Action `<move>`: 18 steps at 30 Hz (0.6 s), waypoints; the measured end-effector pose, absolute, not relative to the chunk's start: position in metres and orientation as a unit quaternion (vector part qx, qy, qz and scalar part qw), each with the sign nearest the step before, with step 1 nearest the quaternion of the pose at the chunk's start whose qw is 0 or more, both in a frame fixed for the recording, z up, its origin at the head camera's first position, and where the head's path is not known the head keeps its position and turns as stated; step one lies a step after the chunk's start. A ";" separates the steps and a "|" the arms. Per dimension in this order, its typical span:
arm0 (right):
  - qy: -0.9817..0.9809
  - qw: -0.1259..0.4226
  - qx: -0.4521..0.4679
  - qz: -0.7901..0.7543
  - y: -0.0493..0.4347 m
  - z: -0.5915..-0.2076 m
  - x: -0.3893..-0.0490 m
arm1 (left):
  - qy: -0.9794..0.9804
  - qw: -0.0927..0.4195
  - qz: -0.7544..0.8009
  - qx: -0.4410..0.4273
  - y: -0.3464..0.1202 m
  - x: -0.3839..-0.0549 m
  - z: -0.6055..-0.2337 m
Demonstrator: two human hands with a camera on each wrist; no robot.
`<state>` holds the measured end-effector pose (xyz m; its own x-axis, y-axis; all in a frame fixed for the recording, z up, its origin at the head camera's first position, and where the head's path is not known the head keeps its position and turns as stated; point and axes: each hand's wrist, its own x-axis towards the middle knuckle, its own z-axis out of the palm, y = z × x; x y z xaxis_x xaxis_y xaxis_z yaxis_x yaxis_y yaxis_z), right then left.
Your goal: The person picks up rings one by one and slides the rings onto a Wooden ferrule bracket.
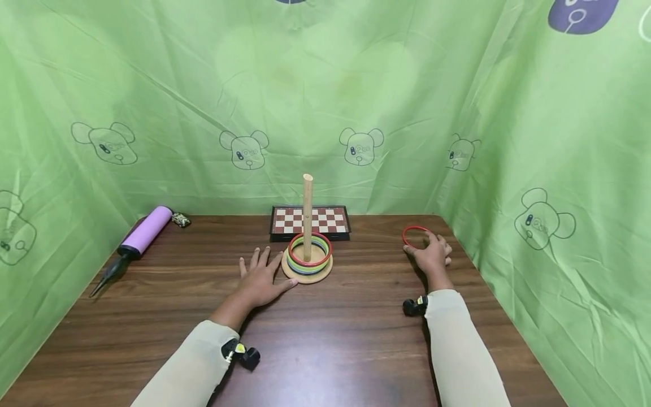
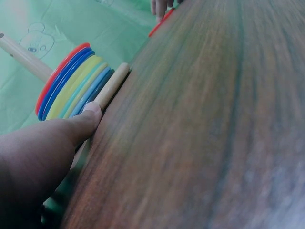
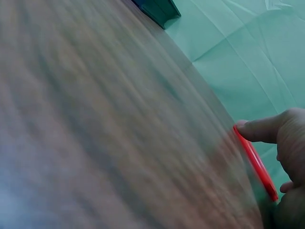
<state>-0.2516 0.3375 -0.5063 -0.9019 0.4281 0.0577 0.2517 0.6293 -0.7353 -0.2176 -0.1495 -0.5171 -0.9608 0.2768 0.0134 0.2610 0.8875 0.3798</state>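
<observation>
A wooden peg (image 1: 307, 200) stands upright on a round wooden base (image 1: 325, 272), with a stack of coloured rings (image 2: 74, 86) around it, a red one on top. My left hand (image 1: 258, 282) lies beside the base with its fingers spread on the table. Its thumb (image 2: 89, 117) touches the base's edge. Over on the right, my right hand (image 1: 432, 257) pinches a separate red ring (image 1: 414, 228) between thumb and fingers. In the right wrist view the thumb presses on the near edge of that ring (image 3: 257, 164), low at the tabletop.
Behind the peg lies a red-and-white checkered board (image 1: 285, 220) with a black frame. A purple hand pump (image 1: 148, 229) with a black nozzle rests at the left edge, a small patterned item (image 1: 181, 220) near it. Green cloth (image 1: 305, 113) surrounds the brown table (image 1: 325, 339).
</observation>
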 end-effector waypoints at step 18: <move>-0.914 0.089 -0.200 0.342 0.346 -0.509 -0.261 | 0.970 0.017 0.199 0.141 -0.149 -0.217 -0.516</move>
<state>-0.2608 0.3457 -0.5088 -0.9042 0.4263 0.0258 0.3043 0.6855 -0.6615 -0.2165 -0.1494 -0.5160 -0.9598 0.2797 0.0232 0.2662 0.8812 0.3907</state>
